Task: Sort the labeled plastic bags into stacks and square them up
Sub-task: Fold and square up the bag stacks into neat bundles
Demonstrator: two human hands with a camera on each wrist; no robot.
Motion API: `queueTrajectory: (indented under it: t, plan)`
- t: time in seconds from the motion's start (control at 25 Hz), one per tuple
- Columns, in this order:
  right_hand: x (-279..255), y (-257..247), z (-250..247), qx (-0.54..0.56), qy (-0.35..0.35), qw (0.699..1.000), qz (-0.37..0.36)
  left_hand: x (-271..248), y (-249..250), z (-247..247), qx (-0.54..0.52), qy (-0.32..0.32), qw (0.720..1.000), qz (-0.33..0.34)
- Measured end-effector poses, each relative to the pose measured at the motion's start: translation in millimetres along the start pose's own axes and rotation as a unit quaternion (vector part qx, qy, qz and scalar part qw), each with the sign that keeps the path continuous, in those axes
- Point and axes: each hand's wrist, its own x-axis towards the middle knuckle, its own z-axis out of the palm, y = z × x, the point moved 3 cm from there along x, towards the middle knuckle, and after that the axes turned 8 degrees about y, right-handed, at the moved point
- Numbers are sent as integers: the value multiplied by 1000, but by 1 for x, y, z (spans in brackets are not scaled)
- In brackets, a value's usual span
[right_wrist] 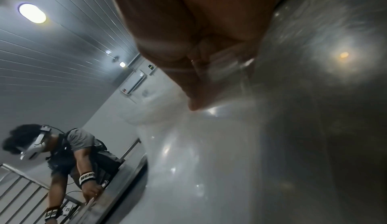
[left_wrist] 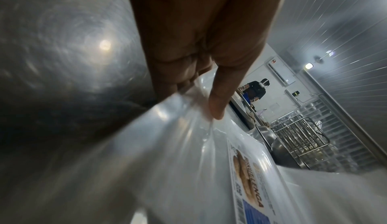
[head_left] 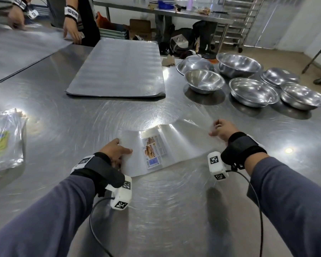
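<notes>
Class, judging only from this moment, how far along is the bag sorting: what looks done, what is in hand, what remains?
Done: one stack of green-labelled bags lies at the table's left edge. In hand: the left hand and right hand grip opposite ends of the blue-labelled bags, held across the steel table. Left: squaring them into a neat stack.

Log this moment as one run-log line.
left hand: grips labeled plastic bags at left end | right hand: grips right end | bags: stretched over steel table | second stack: far left
</notes>
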Motion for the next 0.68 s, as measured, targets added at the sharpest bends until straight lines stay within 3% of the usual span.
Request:
queueTrajectory:
  t: [0.2, 0.36, 0.56, 0.68]
  plan:
    - [1, -12, 15, -54, -30, 998, 12, 6, 0, 0, 32, 7, 999, 2]
    - [4, -20, 21, -98, 7, 994, 51, 5, 0, 0, 31, 7, 999, -21]
    - [1, -23, 29, -242, -78, 965, 59, 7, -1, -2, 17, 12, 1000, -19]
    - [1, -23, 31, -234, -78, 968, 45, 7, 1, -4, 40, -3, 999, -11]
